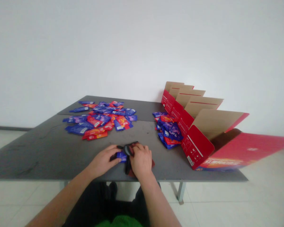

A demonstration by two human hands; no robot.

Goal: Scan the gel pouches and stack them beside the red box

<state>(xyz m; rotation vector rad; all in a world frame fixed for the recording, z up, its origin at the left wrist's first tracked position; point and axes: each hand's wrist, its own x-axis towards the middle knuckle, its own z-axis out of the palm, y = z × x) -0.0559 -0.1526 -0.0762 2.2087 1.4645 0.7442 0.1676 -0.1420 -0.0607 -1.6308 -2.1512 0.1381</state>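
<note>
I note left hand point(106, 160), thumb and fingers clamped on blue packet point(121, 156), packet at near side of grey table point(52, 154), right hand point(142, 160) over dark device point(128, 165), whether its fingers grip I cannot tell

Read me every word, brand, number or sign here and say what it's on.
No text reads clearly.
Nearest red box: large pale lettering, too blurred; white print and symbols, too small.
Red boxes behind: white print, too small.
Left packet pile, right packet pile: print too small and blurred.
Blue packet by the left hand: pale print, too small.
</note>
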